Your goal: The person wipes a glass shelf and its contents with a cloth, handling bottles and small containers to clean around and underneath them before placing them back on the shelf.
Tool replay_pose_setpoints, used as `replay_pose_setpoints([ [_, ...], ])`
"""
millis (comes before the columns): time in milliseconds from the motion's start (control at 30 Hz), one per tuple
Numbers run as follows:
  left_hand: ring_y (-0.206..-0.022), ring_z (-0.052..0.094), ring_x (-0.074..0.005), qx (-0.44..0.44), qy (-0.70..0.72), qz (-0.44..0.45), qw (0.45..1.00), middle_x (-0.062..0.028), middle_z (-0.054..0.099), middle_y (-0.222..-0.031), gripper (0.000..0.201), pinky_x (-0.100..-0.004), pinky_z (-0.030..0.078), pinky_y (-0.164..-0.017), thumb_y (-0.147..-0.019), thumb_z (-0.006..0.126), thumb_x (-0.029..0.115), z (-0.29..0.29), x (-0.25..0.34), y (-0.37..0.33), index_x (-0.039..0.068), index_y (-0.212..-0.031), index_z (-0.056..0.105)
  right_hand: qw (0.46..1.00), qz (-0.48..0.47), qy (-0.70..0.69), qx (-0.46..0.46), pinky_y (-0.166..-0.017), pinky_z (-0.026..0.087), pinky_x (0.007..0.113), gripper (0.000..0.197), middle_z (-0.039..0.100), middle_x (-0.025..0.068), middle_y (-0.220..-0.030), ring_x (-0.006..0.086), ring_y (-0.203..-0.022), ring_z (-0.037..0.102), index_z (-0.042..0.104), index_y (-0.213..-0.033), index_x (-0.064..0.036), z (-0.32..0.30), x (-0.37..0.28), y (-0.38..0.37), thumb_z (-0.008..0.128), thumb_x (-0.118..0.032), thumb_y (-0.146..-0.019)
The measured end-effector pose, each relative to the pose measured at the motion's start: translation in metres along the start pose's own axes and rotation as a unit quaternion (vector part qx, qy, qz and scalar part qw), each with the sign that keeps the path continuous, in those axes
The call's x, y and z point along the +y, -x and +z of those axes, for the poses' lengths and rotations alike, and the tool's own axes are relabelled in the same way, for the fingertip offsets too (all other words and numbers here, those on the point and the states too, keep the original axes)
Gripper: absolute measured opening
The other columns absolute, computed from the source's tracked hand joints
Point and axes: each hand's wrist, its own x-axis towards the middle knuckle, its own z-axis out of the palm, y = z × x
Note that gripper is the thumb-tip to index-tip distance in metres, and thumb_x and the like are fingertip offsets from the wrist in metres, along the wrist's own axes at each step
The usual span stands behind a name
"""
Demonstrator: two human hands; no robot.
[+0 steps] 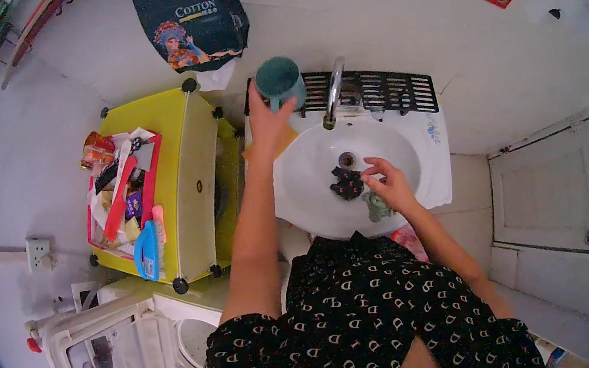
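My left hand (272, 122) is closed round a teal mug (279, 80), its handle turned toward me, at the back left corner of the white washbasin (294, 184). Over the bowl, my right hand (391, 185) has its fingers apart, and its fingertips reach the edge of a bunched dark cloth (346, 184) with small red spots. That cloth lies just in front of the drain (346, 160). A crumpled grey-green cloth (379, 207) rests below my right hand, partly covered by it. The chrome faucet (334, 94) arches over the back of the bowl.
A black slatted rack (398, 90) runs behind the faucet. An orange-yellow piece (286, 139) lies under my left wrist. To the left stands a yellow cabinet (178, 171) topped by a pink-rimmed tray (155, 167) of odds and ends. A washing machine's lid (108, 364) is raised nearby.
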Motion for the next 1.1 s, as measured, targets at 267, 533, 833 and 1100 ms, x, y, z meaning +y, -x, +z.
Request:
replay_pose_setpoints([
  [267, -0.113, 0.046, -0.0338, -0.029, -0.129, 0.000, 0.991, -0.0231, 0.046, -0.122, 0.087, -0.0400, 0.037, -0.095, -0.064, 0.077, 0.029, 0.039, -0.052, -0.052, -0.004, -0.128, 0.029, 0.993, 0.004, -0.104, 0.057, -0.070, 0.046, 0.028, 0.031, 0.064, 0.0081, -0.085, 0.0153, -0.076, 0.060, 0.058, -0.105, -0.0013, -0.017, 0.028, 0.016, 0.059, -0.025, -0.085],
  [533, -0.099, 0.054, -0.0227, 0.088, -0.047, -0.031, 0.995, -0.0136, 0.056, -0.107, 0.040, -0.0328, 0.043, -0.087, -0.079, 0.064, 0.011, 0.019, -0.025, 0.031, 0.000, -0.114, 0.048, 0.849, 0.172, -0.485, 0.122, -0.077, 0.048, 0.038, 0.045, 0.060, 0.0130, -0.095, 0.0249, -0.086, 0.059, 0.053, -0.109, -0.0003, -0.039, 0.045, 0.002, 0.051, -0.040, -0.088],
  [833, -0.102, 0.053, -0.0180, -0.148, 0.324, -0.402, 0.844, -0.0084, 0.055, -0.111, 0.058, -0.0322, 0.044, -0.085, -0.084, 0.057, 0.044, 0.056, -0.036, 0.193, 0.002, -0.122, 0.045, 0.826, 0.178, -0.529, -0.084, -0.087, 0.044, 0.040, 0.053, 0.052, 0.0115, -0.113, 0.0249, -0.102, 0.052, 0.048, -0.119, -0.0019, 0.014, -0.007, -0.032, 0.050, -0.045, -0.088],
  [1100, -0.090, 0.056, -0.0186, -0.073, 0.115, -0.203, 0.970, -0.0087, 0.055, -0.106, 0.042, -0.0322, 0.049, -0.078, -0.084, 0.061, 0.024, 0.014, -0.015, 0.178, 0.002, -0.118, 0.048, 0.896, 0.188, -0.386, -0.113, -0.083, 0.044, 0.035, 0.040, 0.055, 0.0045, -0.107, 0.0183, -0.100, 0.053, 0.048, -0.119, -0.0090, 0.059, -0.028, -0.016, 0.048, -0.037, -0.090],
])
